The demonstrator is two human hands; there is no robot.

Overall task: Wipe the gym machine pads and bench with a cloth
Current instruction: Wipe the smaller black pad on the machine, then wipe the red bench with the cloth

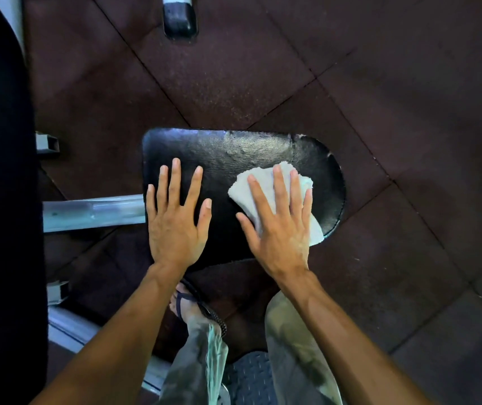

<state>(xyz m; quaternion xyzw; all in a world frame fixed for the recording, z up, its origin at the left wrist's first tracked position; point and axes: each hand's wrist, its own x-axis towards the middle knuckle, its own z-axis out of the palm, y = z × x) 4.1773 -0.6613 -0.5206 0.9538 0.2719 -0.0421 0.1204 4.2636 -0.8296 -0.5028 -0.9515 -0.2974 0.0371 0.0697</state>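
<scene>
A black padded seat (228, 153) of the gym machine lies in the middle of the view, with a worn grey patch near its far edge. My left hand (175, 217) rests flat on the seat's left part, fingers spread, holding nothing. My right hand (280, 223) presses flat on a folded white cloth (266, 178) on the seat's right part. The cloth sticks out past my fingertips and beside my palm near the seat's right edge.
A tall black pad (0, 200) fills the left side. Grey metal frame tubes (93, 211) run from it to the seat. A black rubber-capped machine foot (179, 20) stands on the dark tiled floor (394, 97) at the top. My sandalled foot (193, 308) is below the seat.
</scene>
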